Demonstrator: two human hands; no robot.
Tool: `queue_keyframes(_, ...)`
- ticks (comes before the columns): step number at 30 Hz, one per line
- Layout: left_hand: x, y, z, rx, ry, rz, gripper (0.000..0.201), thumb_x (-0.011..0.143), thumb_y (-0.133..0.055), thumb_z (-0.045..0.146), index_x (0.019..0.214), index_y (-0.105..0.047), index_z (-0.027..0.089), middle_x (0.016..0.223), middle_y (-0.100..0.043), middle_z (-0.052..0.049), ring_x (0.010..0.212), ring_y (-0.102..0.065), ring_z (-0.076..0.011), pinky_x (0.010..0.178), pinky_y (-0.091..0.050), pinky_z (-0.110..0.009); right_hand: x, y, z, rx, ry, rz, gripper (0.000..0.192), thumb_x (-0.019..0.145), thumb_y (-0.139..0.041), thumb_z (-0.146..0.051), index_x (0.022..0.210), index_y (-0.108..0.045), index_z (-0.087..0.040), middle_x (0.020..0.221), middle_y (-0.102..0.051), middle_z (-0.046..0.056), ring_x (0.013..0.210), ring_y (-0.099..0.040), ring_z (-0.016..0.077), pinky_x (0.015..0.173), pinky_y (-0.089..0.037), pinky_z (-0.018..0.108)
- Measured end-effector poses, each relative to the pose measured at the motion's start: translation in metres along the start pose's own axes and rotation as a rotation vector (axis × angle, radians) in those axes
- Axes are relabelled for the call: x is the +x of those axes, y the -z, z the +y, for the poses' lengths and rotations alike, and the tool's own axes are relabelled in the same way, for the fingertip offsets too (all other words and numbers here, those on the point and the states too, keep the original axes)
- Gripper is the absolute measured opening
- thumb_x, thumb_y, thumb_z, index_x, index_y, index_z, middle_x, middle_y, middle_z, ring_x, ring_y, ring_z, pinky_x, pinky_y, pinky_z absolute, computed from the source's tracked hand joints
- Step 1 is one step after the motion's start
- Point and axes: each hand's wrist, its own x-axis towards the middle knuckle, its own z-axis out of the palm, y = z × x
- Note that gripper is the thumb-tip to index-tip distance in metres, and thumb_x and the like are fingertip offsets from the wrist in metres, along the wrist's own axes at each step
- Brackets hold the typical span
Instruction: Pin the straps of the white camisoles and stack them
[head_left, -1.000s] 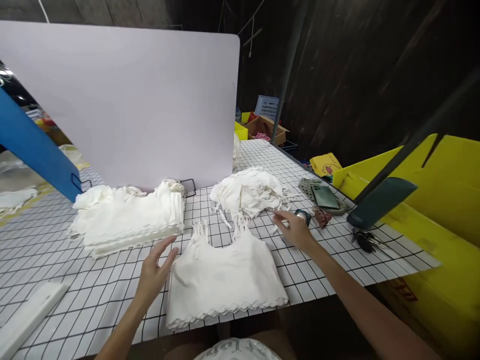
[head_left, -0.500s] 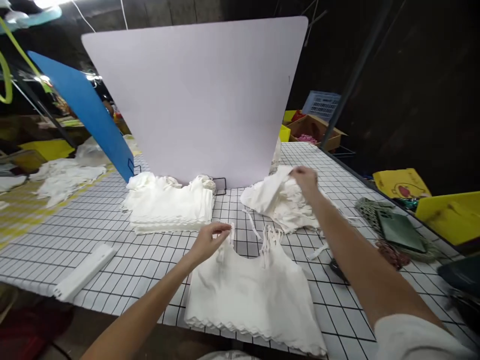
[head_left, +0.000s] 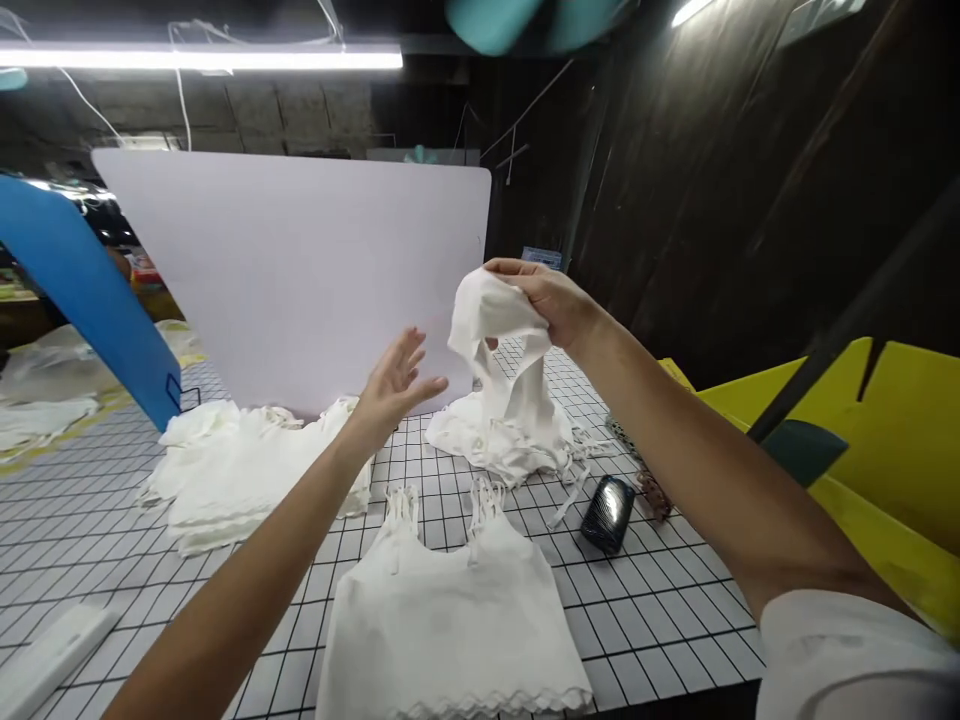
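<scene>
Item: white top, lifted above the loose pile.
Our right hand grips its upper end; it hangs lengthwise downward. Our left hand, fingers spread and empty, waits just beside it at 9 o'clock.

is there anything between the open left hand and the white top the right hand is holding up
Nothing visible. The left hand is open in the air, apart from the white top gripped by the right hand; only the pale board shows behind the gap.
</scene>
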Motion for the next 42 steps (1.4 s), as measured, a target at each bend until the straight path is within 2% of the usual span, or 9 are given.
queue_keyframes(4, 0.000, -0.004, 0.023, -0.096, 0.146, -0.148, 0.056, 0.071, -0.085, 0.043, 0.117, -0.070, 0.015, 0.106, -0.075, -0.012, 0.092, -0.072, -0.0238, 0.078, -0.058, -0.034, -0.013, -0.013, -0.008, -0.084, -0.086, -0.130, 0.022, 0.082, -0.076, -0.035, 0.091, -0.071, -0.014, 0.076, -0.067, 0.003, 0.057, -0.062, 0.0133, 0.046, -0.055, 0.025)
queue_keyframes(11, -0.046, 0.030, 0.048, -0.262, 0.261, 0.153, 0.041, 0.062, -0.091, 0.048, 0.074, -0.073, 0.013, 0.064, -0.066, -0.001, 0.054, -0.056, -0.0080, 0.049, -0.044, -0.017, -0.026, 0.015, -0.002, -0.324, -0.379, -0.334, 0.045, 0.061, -0.094, -0.032, 0.096, -0.075, -0.011, 0.089, -0.074, 0.007, 0.070, -0.068, 0.0130, 0.058, -0.057, 0.019)
queue_keyframes(16, -0.073, 0.042, 0.052, -0.233, 0.288, 0.163, 0.041, 0.061, -0.091, 0.049, 0.069, -0.072, 0.013, 0.063, -0.064, -0.001, 0.054, -0.055, -0.0081, 0.049, -0.043, -0.017, -0.029, 0.006, 0.028, -0.146, -0.308, -0.246, 0.034, 0.064, -0.092, -0.032, 0.082, -0.072, -0.011, 0.079, -0.070, 0.002, 0.072, -0.066, 0.0106, 0.066, -0.056, 0.018)
queue_keyframes(24, -0.092, 0.056, 0.036, -0.010, 0.310, 0.090, 0.037, 0.063, -0.089, 0.044, 0.080, -0.073, 0.015, 0.074, -0.066, -0.002, 0.065, -0.058, -0.0122, 0.056, -0.045, -0.021, -0.023, -0.029, 0.038, 0.060, -0.288, -0.219, 0.043, 0.072, -0.084, -0.022, 0.113, -0.071, -0.019, 0.090, -0.075, 0.003, 0.069, -0.067, 0.0117, 0.060, -0.056, 0.021)
queue_keyframes(28, -0.093, 0.067, 0.023, 0.211, 0.188, 0.220, 0.032, 0.063, -0.086, 0.039, 0.074, -0.066, 0.016, 0.068, -0.059, 0.001, 0.061, -0.050, -0.0105, 0.052, -0.038, -0.020, -0.016, -0.032, 0.036, -0.191, -0.266, -0.252, 0.043, 0.068, -0.087, -0.026, 0.109, -0.076, -0.020, 0.091, -0.075, 0.003, 0.072, -0.066, 0.0123, 0.061, -0.054, 0.020)
queue_keyframes(31, -0.097, 0.078, 0.013, 0.338, 0.070, 0.329, 0.028, 0.068, -0.080, 0.038, 0.075, -0.063, 0.017, 0.066, -0.055, 0.002, 0.060, -0.047, -0.0103, 0.051, -0.035, -0.020, -0.014, -0.023, 0.040, -0.549, -0.384, -0.273, 0.027, 0.060, -0.092, -0.030, 0.077, -0.078, -0.014, 0.072, -0.072, 0.003, 0.063, -0.061, 0.0116, 0.052, -0.046, 0.019)
queue_keyframes(34, -0.101, 0.085, 0.006, 0.457, 0.089, 0.209, 0.022, 0.070, -0.077, 0.034, 0.075, -0.062, 0.018, 0.066, -0.054, 0.002, 0.060, -0.047, -0.0111, 0.052, -0.038, -0.022, -0.016, -0.020, 0.046, -0.509, -0.404, -0.220, 0.034, 0.057, -0.093, -0.038, 0.064, -0.072, -0.013, 0.061, -0.064, 0.001, 0.057, -0.055, 0.0095, 0.048, -0.042, 0.019)
queue_keyframes(40, -0.086, 0.050, -0.002, 0.349, 0.067, -0.039, 0.048, 0.068, -0.081, 0.029, 0.113, -0.065, 0.022, 0.120, -0.065, -0.007, 0.107, -0.061, -0.0219, 0.091, -0.050, -0.032, -0.016, -0.065, 0.056, -0.158, -0.349, -0.215, 0.040, 0.058, -0.093, -0.043, 0.079, -0.073, -0.015, 0.070, -0.066, 0.000, 0.060, -0.059, 0.0098, 0.051, -0.047, 0.020)
queue_keyframes(42, -0.076, 0.036, -0.006, 0.330, 0.152, 0.018, 0.025, 0.072, -0.074, 0.026, 0.095, -0.068, 0.018, 0.098, -0.069, -0.005, 0.097, -0.063, -0.0221, 0.086, -0.050, -0.031, -0.015, -0.080, 0.056, -0.147, -0.318, -0.202, 0.041, 0.059, -0.091, -0.046, 0.080, -0.074, -0.015, 0.069, -0.066, 0.000, 0.059, -0.058, 0.0101, 0.050, -0.046, 0.020)
